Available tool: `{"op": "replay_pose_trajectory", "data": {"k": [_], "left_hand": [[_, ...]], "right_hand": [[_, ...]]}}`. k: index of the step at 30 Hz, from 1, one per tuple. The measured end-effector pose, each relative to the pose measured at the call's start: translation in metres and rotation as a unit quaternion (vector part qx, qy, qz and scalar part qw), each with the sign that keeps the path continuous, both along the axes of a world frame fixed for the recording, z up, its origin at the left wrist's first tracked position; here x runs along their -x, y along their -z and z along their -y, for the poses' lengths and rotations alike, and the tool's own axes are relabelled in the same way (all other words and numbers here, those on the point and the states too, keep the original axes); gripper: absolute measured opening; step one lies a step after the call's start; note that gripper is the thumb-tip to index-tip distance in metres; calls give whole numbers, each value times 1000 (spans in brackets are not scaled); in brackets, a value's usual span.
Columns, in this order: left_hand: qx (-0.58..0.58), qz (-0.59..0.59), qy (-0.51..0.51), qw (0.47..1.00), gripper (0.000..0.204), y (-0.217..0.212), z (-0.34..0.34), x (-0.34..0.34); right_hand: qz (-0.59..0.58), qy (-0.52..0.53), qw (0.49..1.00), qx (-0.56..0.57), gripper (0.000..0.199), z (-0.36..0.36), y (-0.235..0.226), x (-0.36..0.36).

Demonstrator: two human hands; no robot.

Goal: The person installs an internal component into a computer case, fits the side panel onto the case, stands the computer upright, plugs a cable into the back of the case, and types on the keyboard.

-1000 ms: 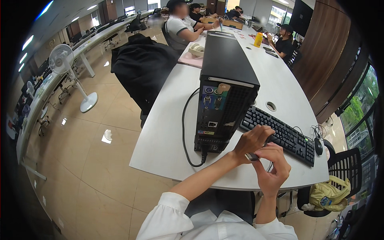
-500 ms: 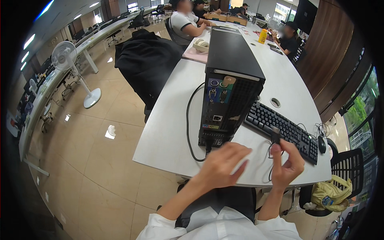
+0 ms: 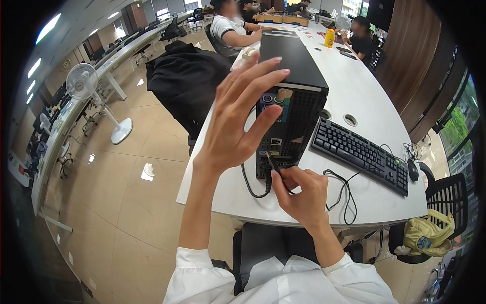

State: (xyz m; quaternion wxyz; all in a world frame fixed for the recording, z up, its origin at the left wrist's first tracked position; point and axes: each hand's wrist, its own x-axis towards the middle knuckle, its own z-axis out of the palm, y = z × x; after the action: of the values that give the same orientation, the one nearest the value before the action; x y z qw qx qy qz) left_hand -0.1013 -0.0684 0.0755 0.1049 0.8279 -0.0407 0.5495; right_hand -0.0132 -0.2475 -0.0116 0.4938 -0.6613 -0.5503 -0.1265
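A black desktop computer tower [image 3: 289, 57] stands upright on the white table, its back panel of ports facing me. Raised before the panel's upper left part, my left hand [image 3: 234, 119] is open, fingers spread, hiding some ports; contact with the case cannot be made out. My right hand [image 3: 305, 195] pinches a USB plug [image 3: 272, 161] on a thin black cable, its metal tip pointing up at the lower part of the panel. Whether the tip touches a port is unclear. Just beside it, a thick power cord [image 3: 249, 185] runs into the tower's bottom.
Right of the tower lie a black keyboard [image 3: 360, 156], a loose thin cable [image 3: 348, 196] and a mouse [image 3: 413, 171]. A black cloth [image 3: 185, 83] hangs at the table's left. A yellow bag [image 3: 428, 235] rests on a chair at right. Several people sit farther along the table.
My right hand has carried the USB plug left and down from beside the keyboard to the tower's back panel. My left hand has risen and spread open before the panel.
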Motion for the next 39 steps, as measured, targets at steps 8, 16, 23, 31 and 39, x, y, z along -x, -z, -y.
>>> {"op": "replay_pose_trajectory", "data": {"k": [8, 16, 23, 31, 39], "left_hand": [[74, 64, 78, 992, 32, 11, 5, -18], [108, 84, 103, 985, 34, 18, 10, -25], [136, 85, 113, 981, 42, 21, 10, -26], [140, 83, 106, 981, 46, 21, 10, -26], [148, 80, 91, 981, 47, 20, 13, -23]], "right_hand": [[-35, 33, 999, -17, 11, 4, -2, -6], [-32, 22, 999, 23, 11, -11, 7, 7], [-34, 46, 997, -55, 14, -12, 10, 11], [-14, 67, 996, 51, 17, -13, -5, 15], [0, 48, 998, 48, 20, -28, -21, 23]]}}
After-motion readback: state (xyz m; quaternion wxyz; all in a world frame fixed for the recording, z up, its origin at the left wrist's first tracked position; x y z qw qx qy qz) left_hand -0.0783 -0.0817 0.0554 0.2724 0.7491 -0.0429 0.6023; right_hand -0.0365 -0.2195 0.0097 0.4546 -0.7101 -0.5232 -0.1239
